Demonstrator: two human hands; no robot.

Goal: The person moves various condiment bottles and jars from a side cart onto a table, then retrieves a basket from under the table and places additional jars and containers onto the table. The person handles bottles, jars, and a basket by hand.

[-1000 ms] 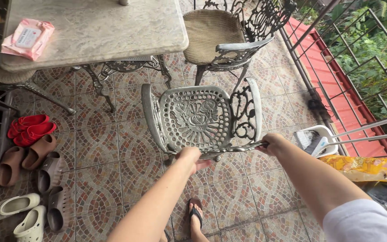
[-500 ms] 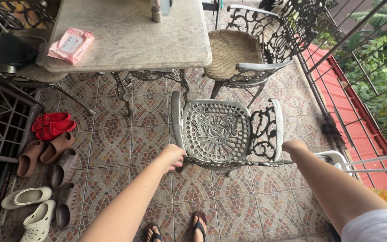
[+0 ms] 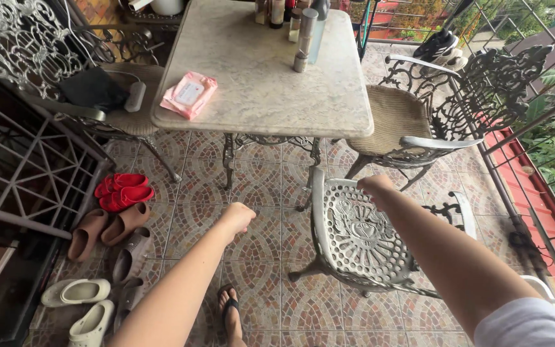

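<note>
Tiled floor [image 3: 264, 302]: patterned fan mosaic, carrying all furniture noted below.

Counter [image 3: 252, 96]: pale marble top on ornate metal legs, standing at the upper centre. On it lie a pink wipes packet [image 3: 189, 94] near the left edge and a metal cylinder [image 3: 304, 40] near the far edge, with bottles behind it too cut off to identify.

Ornate metal chair [image 3: 354, 234]: silver-grey cast metal with a perforated floral seat, standing on the floor just in front of the counter's right corner, its near legs on the tiles. A second chair with a woven cushion [image 3: 390, 119] stands behind it at the counter's right side; a third chair [image 3: 123, 106] at the left side bears a dark item.

Railing [image 3: 534, 109]: runs along the right edge, greenery beyond.

Footwear: red slippers [image 3: 122, 191], brown slides [image 3: 104, 228] and pale clogs [image 3: 75, 292] lie in a row at the left, well apart from the ornate metal chair.

Right hand [image 3: 375, 185]: grip closed on the top edge of the ornate metal chair's seat, at its far rim.

Left hand [image 3: 237, 216]: grip curled into a loose fist, holding nothing, above the floor and clear to the left of the ornate metal chair.

One sandalled foot [image 3: 231, 311] stands on the tiles below the left arm.
</note>
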